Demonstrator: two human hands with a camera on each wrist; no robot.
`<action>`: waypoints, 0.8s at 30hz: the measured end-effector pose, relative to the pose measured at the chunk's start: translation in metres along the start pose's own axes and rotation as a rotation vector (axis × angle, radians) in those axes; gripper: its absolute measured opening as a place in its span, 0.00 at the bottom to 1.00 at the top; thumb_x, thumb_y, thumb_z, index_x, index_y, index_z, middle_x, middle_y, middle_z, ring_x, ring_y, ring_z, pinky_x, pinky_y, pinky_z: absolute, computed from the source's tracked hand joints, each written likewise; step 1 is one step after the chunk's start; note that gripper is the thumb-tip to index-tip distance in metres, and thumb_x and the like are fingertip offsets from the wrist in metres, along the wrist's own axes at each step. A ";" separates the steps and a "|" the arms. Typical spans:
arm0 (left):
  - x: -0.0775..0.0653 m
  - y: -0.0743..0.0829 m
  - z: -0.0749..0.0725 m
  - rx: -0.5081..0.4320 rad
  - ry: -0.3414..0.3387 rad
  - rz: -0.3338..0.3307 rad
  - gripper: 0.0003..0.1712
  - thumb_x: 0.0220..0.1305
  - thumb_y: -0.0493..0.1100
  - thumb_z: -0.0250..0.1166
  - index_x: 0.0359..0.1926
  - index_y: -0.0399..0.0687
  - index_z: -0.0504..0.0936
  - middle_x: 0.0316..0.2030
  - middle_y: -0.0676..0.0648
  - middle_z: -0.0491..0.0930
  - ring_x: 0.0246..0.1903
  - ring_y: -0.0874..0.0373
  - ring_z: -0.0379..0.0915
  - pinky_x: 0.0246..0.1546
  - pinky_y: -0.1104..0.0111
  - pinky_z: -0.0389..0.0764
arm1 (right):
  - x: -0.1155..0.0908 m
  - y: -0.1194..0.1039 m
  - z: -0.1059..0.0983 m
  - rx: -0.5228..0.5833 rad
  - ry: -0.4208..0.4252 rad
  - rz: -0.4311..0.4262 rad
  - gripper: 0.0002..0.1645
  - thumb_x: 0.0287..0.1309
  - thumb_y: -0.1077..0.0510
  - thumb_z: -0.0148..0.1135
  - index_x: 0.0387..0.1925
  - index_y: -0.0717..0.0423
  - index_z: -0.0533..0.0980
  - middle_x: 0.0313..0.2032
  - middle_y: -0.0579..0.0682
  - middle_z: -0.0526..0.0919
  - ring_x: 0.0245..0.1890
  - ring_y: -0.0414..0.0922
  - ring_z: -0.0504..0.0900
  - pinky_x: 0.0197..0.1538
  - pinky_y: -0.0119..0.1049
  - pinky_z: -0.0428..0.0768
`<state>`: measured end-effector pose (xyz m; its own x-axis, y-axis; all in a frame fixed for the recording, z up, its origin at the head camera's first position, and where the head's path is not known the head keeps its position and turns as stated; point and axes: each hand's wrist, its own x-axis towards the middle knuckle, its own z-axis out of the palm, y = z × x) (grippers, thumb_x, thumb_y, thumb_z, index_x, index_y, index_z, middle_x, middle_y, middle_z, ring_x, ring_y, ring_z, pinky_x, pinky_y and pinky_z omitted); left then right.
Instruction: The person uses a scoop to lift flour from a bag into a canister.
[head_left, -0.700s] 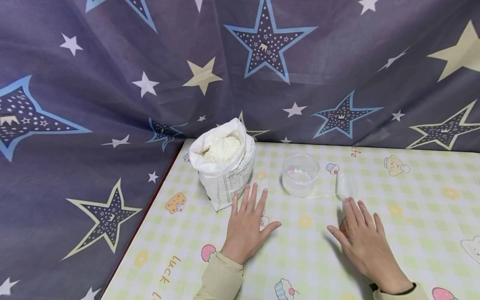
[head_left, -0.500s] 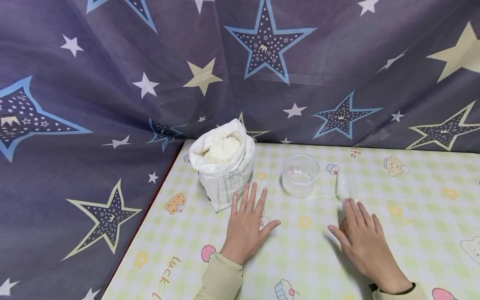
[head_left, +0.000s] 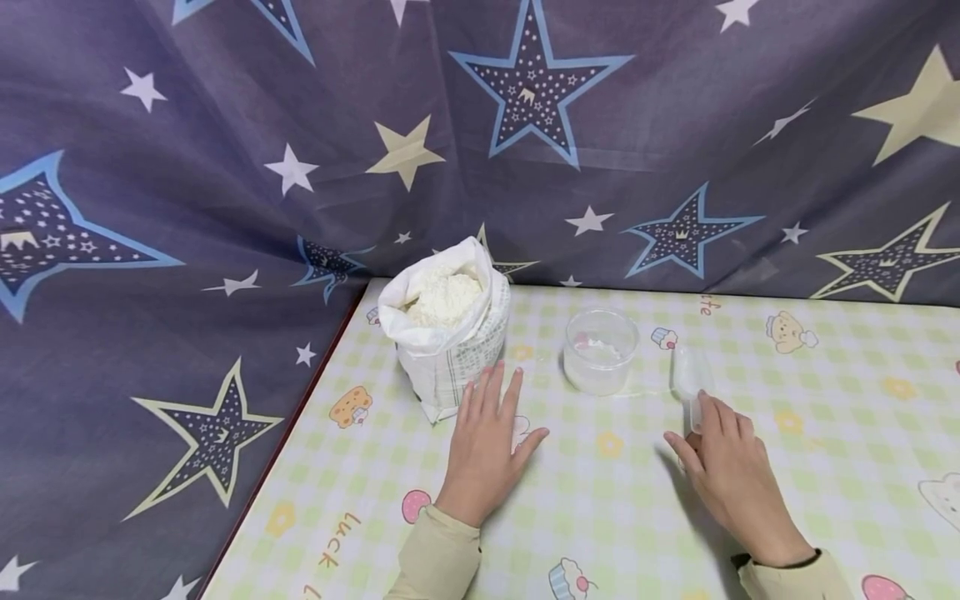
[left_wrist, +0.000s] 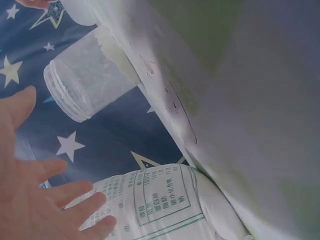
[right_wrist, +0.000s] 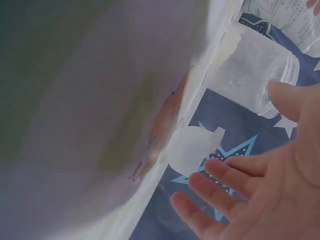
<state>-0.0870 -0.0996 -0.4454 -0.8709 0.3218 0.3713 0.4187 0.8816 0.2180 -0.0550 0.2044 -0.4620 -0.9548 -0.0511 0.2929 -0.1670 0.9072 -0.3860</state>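
Observation:
In the head view a white bag of flour-like powder, its top rolled open, stands at the back left of the table. My left hand is spread flat just in front of it and holds nothing. A clear round plastic tub stands to the bag's right. Farther right lies a translucent white scoop. My right hand hovers over its handle, fingers slightly bent. The right wrist view has these fingers beside the scoop with no grip round it; whether a fingertip touches the handle I cannot tell.
A checked tablecloth with printed cakes and flowers covers the table. Behind and to the left hangs a dark blue curtain with stars. The table's left edge runs down beside the curtain.
My right hand's fingers have bent a little above the scoop's handle, more of which now shows. The left hand has shifted slightly left, its fingers closer together.

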 end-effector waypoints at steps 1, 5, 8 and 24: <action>0.000 -0.001 -0.001 -0.022 0.016 -0.008 0.45 0.67 0.62 0.61 0.76 0.46 0.58 0.74 0.39 0.57 0.75 0.45 0.51 0.76 0.49 0.55 | 0.002 0.001 0.000 0.014 0.012 0.002 0.41 0.67 0.48 0.62 0.66 0.75 0.61 0.56 0.76 0.69 0.52 0.72 0.68 0.45 0.68 0.72; -0.002 -0.004 -0.007 -0.113 0.111 -0.048 0.41 0.67 0.56 0.65 0.73 0.44 0.63 0.70 0.40 0.65 0.70 0.45 0.61 0.72 0.51 0.63 | 0.008 0.004 -0.001 0.089 0.012 0.021 0.40 0.66 0.51 0.64 0.64 0.77 0.61 0.53 0.76 0.70 0.49 0.71 0.67 0.48 0.65 0.71; -0.004 -0.008 -0.010 -0.147 0.189 -0.077 0.37 0.64 0.52 0.68 0.69 0.44 0.68 0.66 0.41 0.69 0.65 0.46 0.66 0.69 0.53 0.68 | 0.012 0.005 -0.002 0.141 -0.043 0.060 0.39 0.69 0.50 0.60 0.65 0.77 0.59 0.54 0.76 0.68 0.50 0.71 0.65 0.51 0.65 0.69; -0.010 -0.028 -0.023 -0.228 0.444 -0.227 0.15 0.57 0.40 0.71 0.44 0.42 0.78 0.51 0.44 0.78 0.54 0.48 0.74 0.57 0.56 0.75 | 0.027 0.012 -0.003 0.112 -0.079 0.189 0.34 0.67 0.54 0.61 0.58 0.81 0.63 0.47 0.76 0.66 0.46 0.68 0.66 0.44 0.63 0.73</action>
<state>-0.0845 -0.1358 -0.4344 -0.7744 -0.0883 0.6264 0.3208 0.7986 0.5092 -0.0823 0.2150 -0.4561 -0.9872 0.0792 0.1385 -0.0051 0.8521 -0.5234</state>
